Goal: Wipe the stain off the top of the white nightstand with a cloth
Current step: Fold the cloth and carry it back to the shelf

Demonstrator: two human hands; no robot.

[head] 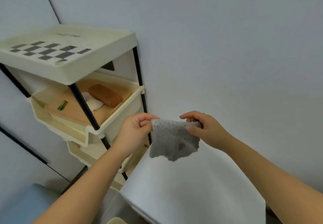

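Observation:
A grey dotted cloth [170, 139] hangs spread in the air above the far end of the white nightstand top [192, 185]. A reddish stain mark shows on the cloth's lower middle. My left hand [135, 131] pinches the cloth's upper left corner. My right hand [202, 127] pinches its upper right corner, thumb in front. The part of the nightstand top that I see looks plain white, with no stain visible.
A cream tiered plastic rack [70, 63] with black posts stands left of the nightstand, against the wall. Its middle bin holds a wooden tray with a brown block [105, 95], a green battery [62, 105] and a pale cloth. Grey walls close the corner behind.

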